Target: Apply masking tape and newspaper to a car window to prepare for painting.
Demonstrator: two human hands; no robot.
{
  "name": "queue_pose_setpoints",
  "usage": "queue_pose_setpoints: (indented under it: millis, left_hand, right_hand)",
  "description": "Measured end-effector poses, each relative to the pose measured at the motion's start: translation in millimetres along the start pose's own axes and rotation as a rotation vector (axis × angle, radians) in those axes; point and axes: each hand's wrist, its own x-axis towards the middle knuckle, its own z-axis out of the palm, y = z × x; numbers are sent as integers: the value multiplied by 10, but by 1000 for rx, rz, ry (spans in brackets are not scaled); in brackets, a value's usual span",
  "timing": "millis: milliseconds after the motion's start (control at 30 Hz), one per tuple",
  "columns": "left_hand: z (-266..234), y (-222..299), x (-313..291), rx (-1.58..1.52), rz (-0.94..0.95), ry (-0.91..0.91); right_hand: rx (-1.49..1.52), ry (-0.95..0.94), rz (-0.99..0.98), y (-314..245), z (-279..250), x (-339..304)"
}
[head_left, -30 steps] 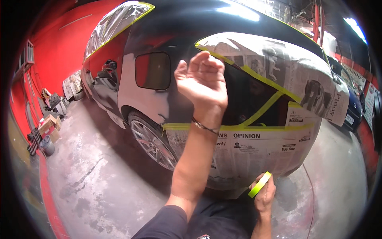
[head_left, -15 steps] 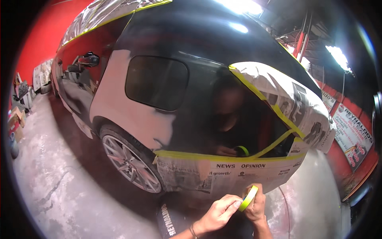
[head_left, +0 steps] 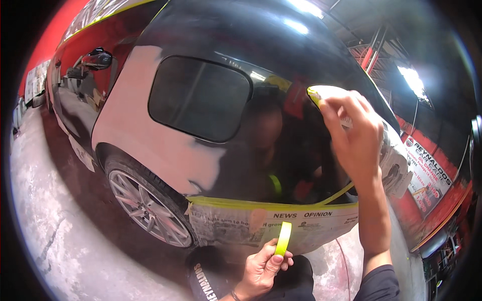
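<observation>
My left hand holds a roll of yellow masking tape upright at the lower middle, in front of the newspaper on the car's lower side. Raised at the right, my right hand has its thumb and bent fingers drawn together at the yellow tape edge of the upper paper masking. Whether a piece of tape sits between those fingertips cannot be made out. Before me is a dark car's rear corner, glossy enough to reflect the roll and a person. My right hand hides much of the upper paper.
Pale filler or primer surrounds a small side window. Below it is a silver-rimmed wheel. A taped seam tops the lower newspaper. A thin cable lies on the concrete floor; a printed banner hangs at right.
My right hand has left the tape roll and risen to the upper paper's edge. My left hand now holds the roll alone, slightly left of before. The view has shifted closer to the car.
</observation>
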Motion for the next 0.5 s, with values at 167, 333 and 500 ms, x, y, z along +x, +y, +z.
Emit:
queue_pose_setpoints:
  millis: [167, 333, 500]
  left_hand:
    - [44, -39, 8, 104, 15, -43]
    - [-20, -40, -25, 178, -70, 62]
    - [-122, 48, -56, 355, 46, 188]
  right_hand:
    - [-162, -85, 67, 148, 250, 258]
    - [-209, -51, -21, 263, 407, 270]
    - [-10, 140, -25, -46, 236, -426]
